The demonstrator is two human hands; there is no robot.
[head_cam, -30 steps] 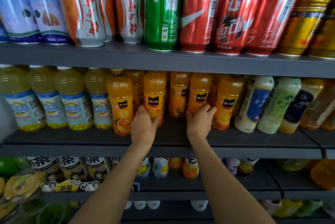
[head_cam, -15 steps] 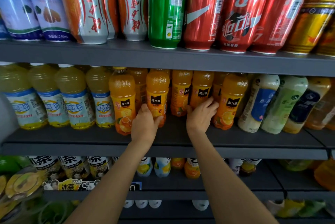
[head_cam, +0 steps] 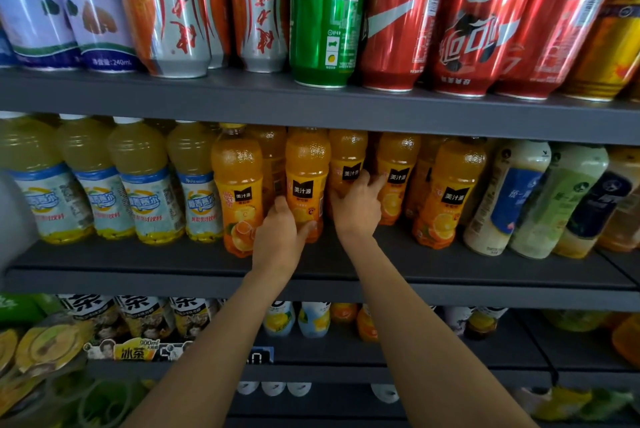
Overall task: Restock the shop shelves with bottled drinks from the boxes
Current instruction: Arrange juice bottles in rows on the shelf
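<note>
At the centre of the frame the left hand (head_cam: 278, 240) curls round the lower part of an orange juice bottle (head_cam: 306, 182) standing upright on the middle shelf (head_cam: 138, 259); just right of it the right hand (head_cam: 356, 208) reaches between two more orange bottles (head_cam: 396, 175), fingers loosely spread and touching them; whether it grips one I cannot tell; cans (head_cam: 325, 12) line the shelf above.

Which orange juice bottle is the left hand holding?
The left hand grips the orange juice bottle second from the left in the front row. Its neighbour, the leftmost orange bottle, stands untouched beside the pale yellow bottles.
</note>
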